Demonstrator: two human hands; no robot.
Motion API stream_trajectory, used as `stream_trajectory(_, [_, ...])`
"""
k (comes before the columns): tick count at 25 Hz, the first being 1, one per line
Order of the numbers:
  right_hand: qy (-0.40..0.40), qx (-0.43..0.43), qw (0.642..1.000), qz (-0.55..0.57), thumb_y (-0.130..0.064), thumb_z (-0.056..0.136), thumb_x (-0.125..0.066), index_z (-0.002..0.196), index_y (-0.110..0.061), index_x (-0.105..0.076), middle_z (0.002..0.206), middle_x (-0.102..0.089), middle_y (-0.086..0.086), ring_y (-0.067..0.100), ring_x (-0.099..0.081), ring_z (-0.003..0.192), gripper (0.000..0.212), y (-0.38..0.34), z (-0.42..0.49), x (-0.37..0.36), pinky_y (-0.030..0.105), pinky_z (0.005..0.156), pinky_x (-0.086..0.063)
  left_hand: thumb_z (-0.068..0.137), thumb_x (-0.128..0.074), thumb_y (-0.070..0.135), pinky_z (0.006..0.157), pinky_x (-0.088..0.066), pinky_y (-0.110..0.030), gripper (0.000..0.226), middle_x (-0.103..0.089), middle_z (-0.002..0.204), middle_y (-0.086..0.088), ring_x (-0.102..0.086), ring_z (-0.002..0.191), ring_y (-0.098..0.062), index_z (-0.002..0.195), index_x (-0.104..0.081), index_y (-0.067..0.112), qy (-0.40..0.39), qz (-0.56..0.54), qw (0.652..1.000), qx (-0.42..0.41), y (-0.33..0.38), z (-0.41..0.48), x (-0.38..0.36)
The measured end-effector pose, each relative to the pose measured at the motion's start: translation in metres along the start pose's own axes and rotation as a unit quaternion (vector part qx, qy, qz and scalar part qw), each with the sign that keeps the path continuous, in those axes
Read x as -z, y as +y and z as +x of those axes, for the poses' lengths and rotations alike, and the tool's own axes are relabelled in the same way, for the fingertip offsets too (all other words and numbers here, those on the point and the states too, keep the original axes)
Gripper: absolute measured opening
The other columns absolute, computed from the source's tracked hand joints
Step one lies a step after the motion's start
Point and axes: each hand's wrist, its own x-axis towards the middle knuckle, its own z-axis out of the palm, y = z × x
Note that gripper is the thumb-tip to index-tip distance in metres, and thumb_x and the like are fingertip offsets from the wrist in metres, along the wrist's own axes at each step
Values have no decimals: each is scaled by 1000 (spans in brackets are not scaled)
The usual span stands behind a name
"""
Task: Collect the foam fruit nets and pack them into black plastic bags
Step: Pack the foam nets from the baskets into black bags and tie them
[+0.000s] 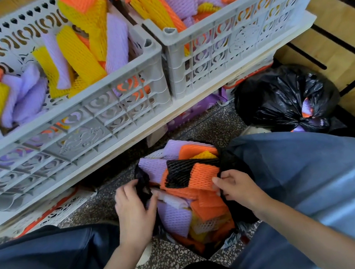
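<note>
An open black plastic bag (233, 167) sits on the floor between my knees, filled with orange, purple, yellow, white and black foam nets (200, 175). My left hand (133, 211) pinches the bag's left rim. At the right rim my right hand (238, 187) grips the black plastic, fingers curled over it beside an orange net. Two grey crates hold more nets: the left crate (105, 109) has yellow, purple, orange and white ones, while the right crate (237, 36) is heaped with orange, yellow and purple ones.
A tied, full black bag (284, 99) lies on the floor at the right, against a wooden slatted wall (343, 34). The crates stand on a low white shelf (125, 141). My knees in blue trousers flank the open bag on speckled flooring.
</note>
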Motion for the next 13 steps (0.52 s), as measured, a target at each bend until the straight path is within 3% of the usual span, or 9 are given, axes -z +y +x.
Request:
stream_trajectory(2, [23, 18, 999, -27, -35, 91, -58, 82, -9, -57, 74, -64, 4, 14, -57, 69, 27, -7, 1, -7, 30, 73, -44, 78, -76, 27, 90, -41, -40, 54, -59, 105, -15, -54, 105, -31, 118, -51, 2, -99, -96, 982, 132, -6, 0, -4])
stream_trajectory(3, [41, 31, 997, -56, -37, 91, -57, 77, -9, -57, 70, -63, 3, 15, -57, 67, 31, -10, 4, -12, 30, 72, -43, 77, -76, 27, 84, -44, -37, 45, -63, 94, -12, -60, 97, -29, 111, -55, 5, -128, -150, 966, 166, -3, -1, -5])
stream_trajectory(6, [70, 58, 988, -127, -31, 94, -52, 80, -11, -55, 80, -66, 9, 29, -62, 82, 25, -20, 12, -31, 39, 78, -46, 88, -63, 20, 63, -38, -29, 11, -55, 63, 5, -55, 63, -6, 85, -55, 14, -87, -157, 981, 71, 16, -8, -4])
stream_trajectory(9, [34, 106, 989, -100, -15, 95, -50, 77, -13, -55, 82, -64, 14, 32, -63, 85, 19, -29, 2, -54, 50, 82, -51, 97, -48, 16, 64, -40, -28, 17, -55, 65, 2, -53, 62, -7, 80, -51, 16, -81, -194, 977, -17, 40, -14, 4])
stream_trajectory(13, [-1, 143, 990, 5, -8, 93, -54, 71, -19, -58, 73, -59, 4, 16, -61, 73, 25, -39, -18, -71, 30, 66, -58, 97, -47, 10, 69, -43, -23, 18, -61, 71, -4, -56, 68, -13, 80, -48, 6, -77, -280, 957, 12, 46, -12, 7])
